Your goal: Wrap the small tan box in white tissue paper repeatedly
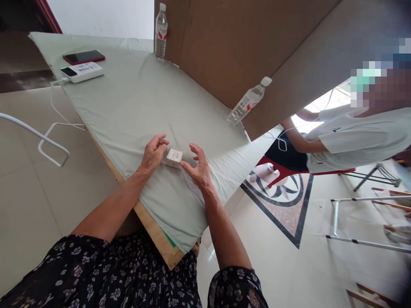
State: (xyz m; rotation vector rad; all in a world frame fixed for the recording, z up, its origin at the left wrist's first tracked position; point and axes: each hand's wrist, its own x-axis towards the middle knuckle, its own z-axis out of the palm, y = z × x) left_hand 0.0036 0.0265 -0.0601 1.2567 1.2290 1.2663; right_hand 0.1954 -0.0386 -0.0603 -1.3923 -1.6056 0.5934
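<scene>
A small pale box (174, 156) with a printed label on top lies on the cloth-covered table (128, 107), and its sides look clear or wrapped in plastic. Just left of it is my left hand (156, 152), fingers stretched forward and a little bent, not closed round the box. On the other side my right hand (199, 167) is open, thumb and fingers spread wide. Its thumb tip comes right up to the box's right edge; I cannot tell if it touches.
Two water bottles, one upright (161, 32) and one appearing tilted (248, 102), stand by a cardboard partition (218, 51). A phone (84, 57) and a white cabled device (82, 72) lie at the far left. Beyond the partition sits a person in a white shirt (362, 137).
</scene>
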